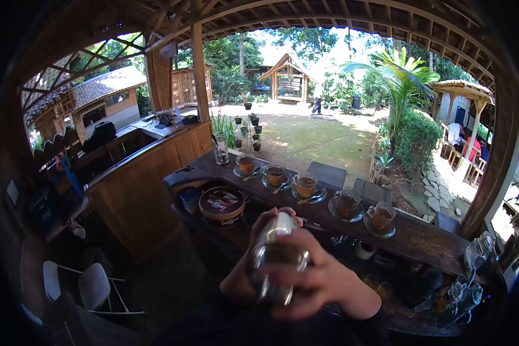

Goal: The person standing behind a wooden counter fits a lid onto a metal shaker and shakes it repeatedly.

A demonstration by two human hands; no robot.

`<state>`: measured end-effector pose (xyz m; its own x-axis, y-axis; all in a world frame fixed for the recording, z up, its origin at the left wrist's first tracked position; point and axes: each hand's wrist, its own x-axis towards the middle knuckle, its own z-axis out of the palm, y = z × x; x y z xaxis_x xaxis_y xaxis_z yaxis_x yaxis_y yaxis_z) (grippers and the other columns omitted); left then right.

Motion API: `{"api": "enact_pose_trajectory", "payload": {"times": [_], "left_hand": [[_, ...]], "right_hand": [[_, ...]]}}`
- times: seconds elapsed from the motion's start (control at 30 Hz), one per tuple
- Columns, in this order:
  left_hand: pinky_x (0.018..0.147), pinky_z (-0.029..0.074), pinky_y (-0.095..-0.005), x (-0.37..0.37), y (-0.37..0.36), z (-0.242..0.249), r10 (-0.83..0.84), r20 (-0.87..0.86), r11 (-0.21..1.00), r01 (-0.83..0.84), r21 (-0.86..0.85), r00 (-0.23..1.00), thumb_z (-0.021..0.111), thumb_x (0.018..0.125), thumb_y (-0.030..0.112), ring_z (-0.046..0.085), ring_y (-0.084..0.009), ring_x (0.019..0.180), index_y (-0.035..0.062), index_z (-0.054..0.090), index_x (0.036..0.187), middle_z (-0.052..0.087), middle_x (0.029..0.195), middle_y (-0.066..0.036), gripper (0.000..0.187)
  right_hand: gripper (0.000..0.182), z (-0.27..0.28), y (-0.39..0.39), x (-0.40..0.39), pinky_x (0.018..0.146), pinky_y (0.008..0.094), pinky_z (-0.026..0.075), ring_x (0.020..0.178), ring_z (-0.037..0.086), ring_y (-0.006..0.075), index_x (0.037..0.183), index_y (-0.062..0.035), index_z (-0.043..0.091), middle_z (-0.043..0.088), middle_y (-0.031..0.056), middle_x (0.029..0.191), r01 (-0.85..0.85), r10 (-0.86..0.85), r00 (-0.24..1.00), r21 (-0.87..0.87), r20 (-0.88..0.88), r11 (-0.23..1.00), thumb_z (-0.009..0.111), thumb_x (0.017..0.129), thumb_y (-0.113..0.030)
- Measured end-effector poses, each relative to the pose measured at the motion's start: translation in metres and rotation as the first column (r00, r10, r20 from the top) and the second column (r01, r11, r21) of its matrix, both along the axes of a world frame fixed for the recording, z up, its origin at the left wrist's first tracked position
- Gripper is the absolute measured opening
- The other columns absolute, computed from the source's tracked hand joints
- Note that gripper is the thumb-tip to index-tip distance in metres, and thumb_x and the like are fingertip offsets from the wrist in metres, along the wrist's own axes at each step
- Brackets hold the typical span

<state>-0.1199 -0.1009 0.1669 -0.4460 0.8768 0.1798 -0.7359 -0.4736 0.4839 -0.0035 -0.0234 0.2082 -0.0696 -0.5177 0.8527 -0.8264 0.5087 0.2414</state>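
The dark wooden counter (427,242) is the largest thing, it runs across the view, from the left-centre to the lower right; on its lower level, left of the hands, sits the round tub (222,203) w/ brown lid, upright, lettering on top and side; the metal container (275,242) is in the air btwn the person's body and the counter; its long axis goes away from the body, the wide shiny end is near the chest, the narrower end points fwd to the cups and a little to the right; its exact tilt I cannot tell, b/c of blur; the R hand (305,262) is closed around the near part, fingers spread across it; the L hand (259,230) grasps the left side, farther fwd, partly hidden; beyond them, five glass cups (305,183) w/ brown liquid stand in a slanting row, each on a saucer (380,230); small spoons (311,199) lie on some saucers.
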Motion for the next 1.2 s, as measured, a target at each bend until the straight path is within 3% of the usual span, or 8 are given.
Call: {"api": "enact_pose_trajectory", "payload": {"times": [0.17, 0.37, 0.57, 0.67, 0.7, 0.77, 0.97, 1.2], "left_hand": [[0.069, 0.054, -0.0419, -0.055, 0.004, -0.025, -0.318, -0.276, 0.913, 0.371, 0.167, 0.907, 0.046, 0.087, 0.04, 0.061, -0.036, 0.083, 0.0036, 0.05, 0.105, 0.054, 0.099, -0.018, 0.041], [0.079, 0.052, -0.0358, -0.024, 0.032, -0.085, -0.486, 0.346, 0.832, 0.304, 0.464, 0.802, 0.044, 0.09, 0.032, 0.06, -0.0231, 0.093, 0.0074, 0.056, 0.104, 0.06, 0.104, -0.012, 0.031], [0.079, 0.049, -0.0423, 0.026, 0.012, -0.018, -0.363, -0.292, 0.805, 0.456, 0.38, 0.885, 0.048, 0.087, 0.039, 0.059, -0.0283, 0.087, 0.0065, 0.055, 0.103, 0.056, 0.097, -0.014, 0.036], [0.082, 0.049, -0.0398, 0.078, 0.008, -0.015, 0.045, 0.03, 0.977, -0.038, -0.211, 0.999, 0.047, 0.089, 0.028, 0.059, -0.0251, 0.095, 0.0061, 0.058, 0.105, 0.06, 0.099, -0.011, 0.029], [0.087, 0.047, -0.0395, 0.058, 0.041, -0.096, -0.337, 0.187, 0.887, 0.244, 0.393, 0.923, 0.05, 0.088, 0.027, 0.057, -0.0251, 0.1, 0.0056, 0.058, 0.107, 0.06, 0.105, -0.009, 0.03], [0.088, 0.047, -0.0411, 0.095, 0.041, -0.081, -0.118, 0.179, 0.993, 0.112, 0.041, 0.977, 0.051, 0.088, 0.029, 0.057, -0.0247, 0.1, 0.0052, 0.058, 0.107, 0.06, 0.107, -0.009, 0.031], [0.076, 0.049, -0.0389, 0.135, 0.015, -0.043, -0.328, -0.221, 0.845, 0.389, 0.366, 0.919, 0.045, 0.089, 0.042, 0.058, -0.0268, 0.082, 0.0079, 0.052, 0.103, 0.051, 0.094, -0.011, 0.037], [0.083, 0.05, -0.0379, 0.185, 0.022, -0.092, -0.035, 0.273, 0.994, 0.005, 0.11, 0.961, 0.045, 0.091, 0.033, 0.059, -0.0228, 0.098, 0.0074, 0.053, 0.11, 0.059, 0.106, -0.009, 0.033]], "right_hand": [[0.041, -0.005, -0.02, -0.002, 0.096, 0.052, 0.03, 0.111, 0.047, 0.0364, 0.109, -0.0176, 0.059, 0.055, 0.0052, 0.116, -0.039, 0.046, 0.993, 0.062, -0.11, 0.997, 0.067, 0.074, -0.037], [0.056, -0.033, 0.019, -0.029, 0.09, 0.0525, 0.038, 0.114, 0.045, 0.0398, 0.11, -0.0125, 0.059, 0.049, 0.0168, 0.123, 0.185, -0.09, 0.97, -0.447, 0.225, 0.875, 0.079, 0.061, -0.029], [0.051, 0.004, -0.017, 0.07, 0.1, 0.0474, 0.028, 0.116, 0.044, 0.037, 0.108, -0.0111, 0.062, 0.046, 0.0156, 0.126, 0.003, -0.011, 0.997, 0.105, 0.071, 0.994, 0.07, 0.069, -0.043], [0.044, -0.013, 0.016, 0.067, 0.088, 0.0525, 0.041, 0.113, 0.046, 0.0377, 0.107, -0.0194, 0.056, 0.049, 0.0071, 0.121, 0.181, -0.154, 0.962, -0.101, 0.227, 0.978, 0.073, 0.066, -0.013], [0.051, -0.029, 0.03, 0.058, 0.088, 0.0529, 0.042, 0.111, 0.046, 0.0422, 0.108, -0.0191, 0.054, 0.049, 0.0098, 0.121, 0.261, -0.18, 0.94, -0.27, 0.29, 0.927, 0.077, 0.062, -0.016], [0.054, -0.038, 0.031, 0.078, 0.087, 0.0531, 0.044, 0.108, 0.047, 0.044, 0.108, -0.0182, 0.055, 0.049, 0.0119, 0.122, 0.343, -0.135, 0.903, -0.498, 0.407, 0.797, 0.08, 0.059, -0.019], [0.032, -0.012, -0.025, 0.182, 0.086, 0.0583, 0.039, 0.106, 0.048, 0.0433, 0.098, -0.0344, 0.06, 0.055, 0.0051, 0.11, 0.111, -0.124, 0.969, 0.071, 0.214, 0.991, 0.068, 0.07, -0.021], [0.057, -0.043, 0.014, 0.152, 0.087, 0.0515, 0.043, 0.109, 0.048, 0.0416, 0.109, -0.0277, 0.055, 0.051, 0.0083, 0.118, 0.21, -0.021, 0.898, -0.387, 0.44, 0.898, 0.077, 0.057, -0.015]]}}
